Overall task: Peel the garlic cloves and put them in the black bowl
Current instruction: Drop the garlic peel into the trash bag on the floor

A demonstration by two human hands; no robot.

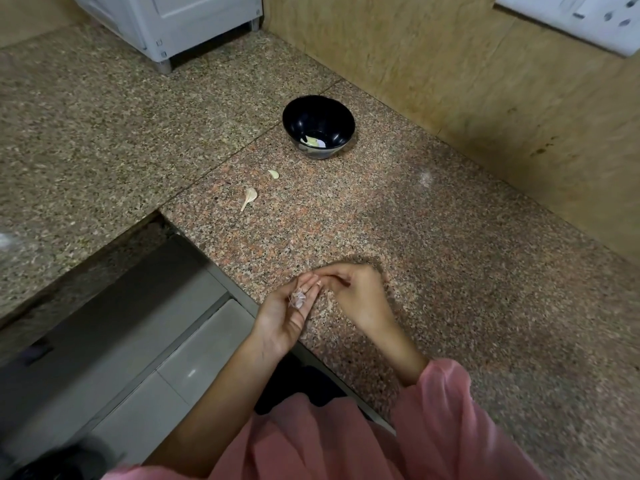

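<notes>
A black bowl [318, 124] stands on the granite counter near the back wall, with pale peeled garlic [312, 141] at its bottom. In front of it lie two loose cloves: a small curved one [274, 173] and a larger one with a stem [250, 196]. Near the counter's front edge my left hand [287, 313] is palm up, with loose papery garlic skin [298, 299] lying on its fingers. My right hand [353, 292] is beside it, fingertips pinching something small at the left fingertips; what it pinches is too small to name.
The speckled granite counter [450, 271] runs right and back to a tan wall [485, 81]. A white appliance [166, 19] stands at the back left. The counter drops off at the left to a tiled floor [138, 341].
</notes>
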